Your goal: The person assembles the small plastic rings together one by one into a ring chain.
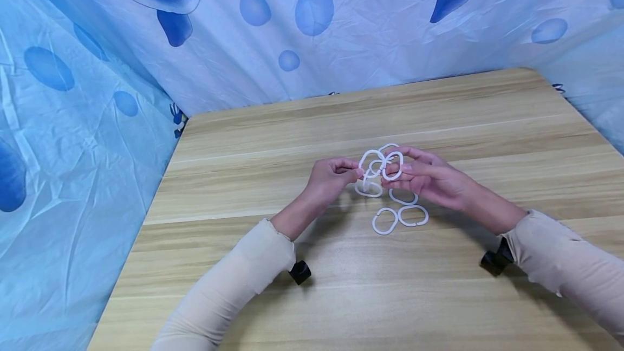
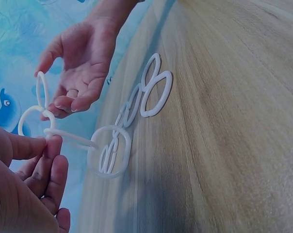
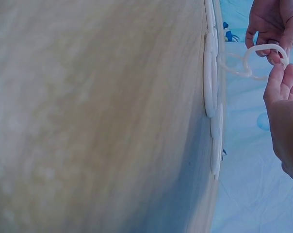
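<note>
My left hand (image 1: 333, 179) pinches a white plastic link (image 2: 36, 108), an open C-shaped ring, between thumb and fingers. My right hand (image 1: 435, 179) holds another white link (image 1: 392, 178) between thumb and fingertips, its palm turned up in the left wrist view. The two links meet between the hands, held above the table. More links are joined to the left hand's one, and a larger-looking link (image 2: 129, 148) hangs lowest in the left wrist view. How the joined links pass through one another is partly hidden by fingers.
Several loose white links lie on the wooden table (image 1: 341, 286) under and in front of the hands, among them a link (image 1: 385, 233) and its right neighbour (image 1: 413, 206), side by side. A blue patterned curtain (image 1: 219, 64) stands behind the table and at its left.
</note>
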Demonstrator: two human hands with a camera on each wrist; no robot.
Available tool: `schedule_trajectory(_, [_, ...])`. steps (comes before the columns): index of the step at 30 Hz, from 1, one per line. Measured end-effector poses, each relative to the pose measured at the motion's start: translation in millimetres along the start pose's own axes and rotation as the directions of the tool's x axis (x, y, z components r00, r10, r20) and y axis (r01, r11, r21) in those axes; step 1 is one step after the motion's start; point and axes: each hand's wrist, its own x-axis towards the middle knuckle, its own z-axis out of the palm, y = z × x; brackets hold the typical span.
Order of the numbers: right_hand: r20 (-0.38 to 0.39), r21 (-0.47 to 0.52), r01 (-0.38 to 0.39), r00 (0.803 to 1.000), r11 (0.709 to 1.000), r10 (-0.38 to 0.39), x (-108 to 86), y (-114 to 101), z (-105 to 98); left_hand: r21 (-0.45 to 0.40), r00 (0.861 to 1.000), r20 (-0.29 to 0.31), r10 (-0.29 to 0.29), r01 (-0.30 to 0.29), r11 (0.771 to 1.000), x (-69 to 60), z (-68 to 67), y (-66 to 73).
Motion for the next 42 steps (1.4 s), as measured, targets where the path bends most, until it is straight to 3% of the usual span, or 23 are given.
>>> schedule_trajectory(33, [-0.016, 0.002, -0.027, 1.0, 1.0, 0.027, 0.4, 3.8, 1.0, 0.073, 1.0, -0.014, -0.002, 0.003, 0.997, 0.9, -0.5, 0.5])
schedule_trajectory(42, [-0.059, -0.017, -0.041, 0.997, 0.999, 0.04, -0.3, 3.1, 3.0, 0.079, 0.999, -0.034, 0.007, -0.004, 0.997, 1.5, -1.4, -0.8])
